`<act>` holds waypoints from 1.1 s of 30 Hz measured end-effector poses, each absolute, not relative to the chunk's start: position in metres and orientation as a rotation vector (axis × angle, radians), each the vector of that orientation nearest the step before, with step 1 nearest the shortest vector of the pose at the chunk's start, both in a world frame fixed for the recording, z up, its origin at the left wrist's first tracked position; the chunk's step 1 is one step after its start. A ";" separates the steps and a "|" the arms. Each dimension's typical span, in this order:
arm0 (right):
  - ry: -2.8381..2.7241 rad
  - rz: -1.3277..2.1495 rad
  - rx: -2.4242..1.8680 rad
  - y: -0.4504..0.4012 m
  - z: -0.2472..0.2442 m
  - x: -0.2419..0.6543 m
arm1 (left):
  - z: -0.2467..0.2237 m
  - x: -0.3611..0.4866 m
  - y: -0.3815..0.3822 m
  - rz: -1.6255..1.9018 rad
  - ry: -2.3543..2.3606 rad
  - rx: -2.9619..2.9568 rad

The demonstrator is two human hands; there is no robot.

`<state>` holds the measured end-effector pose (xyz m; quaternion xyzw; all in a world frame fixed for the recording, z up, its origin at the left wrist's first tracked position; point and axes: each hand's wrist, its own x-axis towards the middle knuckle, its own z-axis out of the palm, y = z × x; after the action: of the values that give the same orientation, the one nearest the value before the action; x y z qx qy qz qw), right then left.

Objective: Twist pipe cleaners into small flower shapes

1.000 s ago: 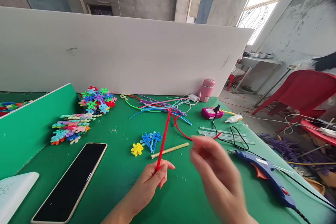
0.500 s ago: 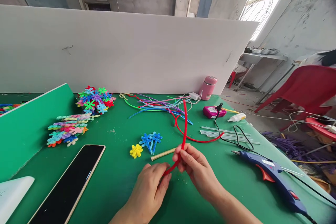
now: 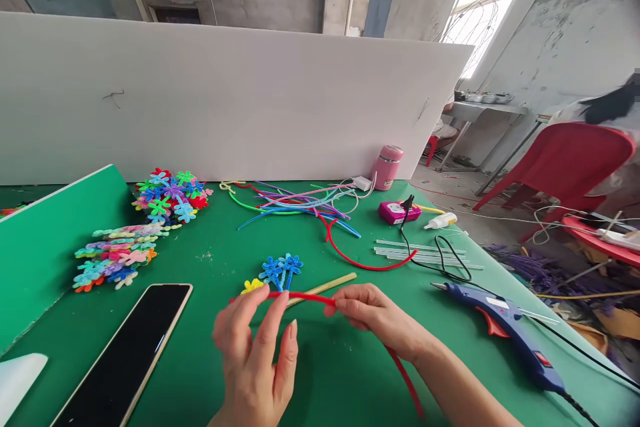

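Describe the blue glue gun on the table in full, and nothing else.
The glue gun has a dark blue, plastic-looking body with a tapered metallic nozzle, an orange-red trigger, a white label and a red switch on the handle. A clear stick juts from its rear, and a black cord leaves the handle's end. It lies on its side on the green tabletop, to the right of the right hand, nozzle pointing left. Neither hand touches it; whether it is on cannot be told.

The right hand [image 3: 373,315] pinches a red pipe cleaner [image 3: 305,296], whose other stretch runs behind the open-fingered left hand [image 3: 257,347]. Beyond them on the green desk [image 3: 200,253], blue flowers [image 3: 281,272] lie near a tan stick [image 3: 333,285].
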<state>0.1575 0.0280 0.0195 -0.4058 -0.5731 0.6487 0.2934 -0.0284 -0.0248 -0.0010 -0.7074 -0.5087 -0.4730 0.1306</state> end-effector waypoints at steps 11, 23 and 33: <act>-1.199 1.515 -1.032 0.040 0.007 0.162 | -0.011 -0.034 -0.009 -1.468 -1.828 -2.200; -1.071 1.272 -0.949 0.034 0.010 0.154 | 0.005 -0.012 -0.024 -2.185 -2.463 -2.466; -0.827 1.299 -0.833 0.005 0.004 0.127 | 0.006 -0.010 -0.028 -2.140 -2.368 -3.467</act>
<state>0.1274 0.0053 0.0038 -0.3652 -0.3628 0.5695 0.6408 -0.0100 -0.0279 0.0057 -0.5202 -0.3554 -0.3211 -0.7071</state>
